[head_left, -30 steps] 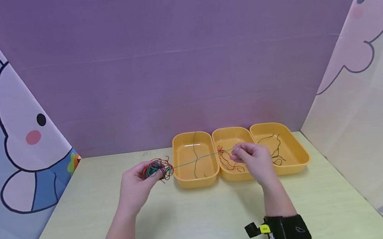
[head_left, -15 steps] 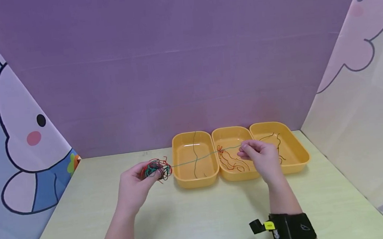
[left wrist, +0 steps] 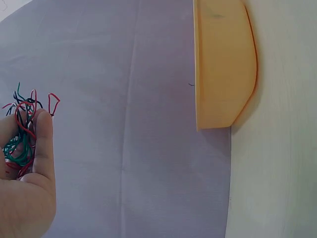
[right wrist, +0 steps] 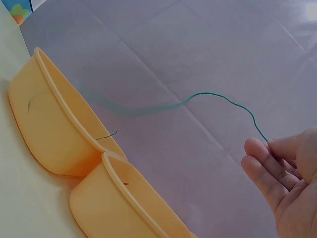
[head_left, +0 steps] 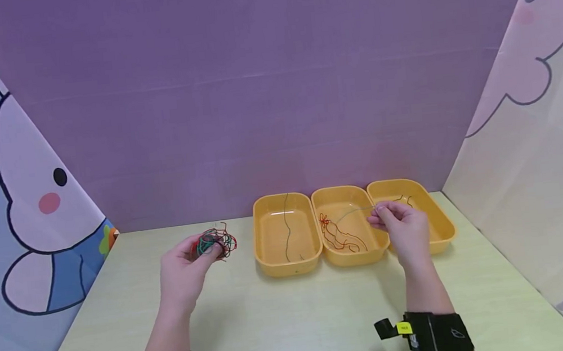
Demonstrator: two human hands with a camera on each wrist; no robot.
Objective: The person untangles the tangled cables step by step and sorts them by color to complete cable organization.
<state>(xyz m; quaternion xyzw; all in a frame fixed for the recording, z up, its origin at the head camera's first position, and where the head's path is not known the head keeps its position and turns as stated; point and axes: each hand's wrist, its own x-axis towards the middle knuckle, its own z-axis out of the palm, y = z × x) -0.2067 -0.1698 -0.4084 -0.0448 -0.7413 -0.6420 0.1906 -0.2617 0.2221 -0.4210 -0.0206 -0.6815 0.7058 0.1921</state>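
Observation:
My left hand (head_left: 181,275) holds a tangled bundle of wires (head_left: 214,243) in red, green and black between thumb and fingers, above the table left of the trays. In the left wrist view loops of the wire bundle (left wrist: 22,144) stick out past the fingertips. My right hand (head_left: 404,231) pinches one end of a single green wire (right wrist: 237,103) between thumb and index finger. The wire trails leftward from the pinch, its far part blurred in the right wrist view, and is apart from the bundle. This hand is raised over the middle and right trays.
Three yellow trays stand side by side at the table's back. The left tray (head_left: 266,228) has a green wire (head_left: 286,228) across it. Red wires (head_left: 338,238) lie in the middle tray (head_left: 349,194); dark wires (head_left: 406,199) are in the right tray (head_left: 439,228). Behind rises a purple backdrop (head_left: 274,97).
The green wire, earlier stretched taut between both hands, has come free of the bundle. My right hand has moved right with it; my left hand has shifted a little left with the bundle.

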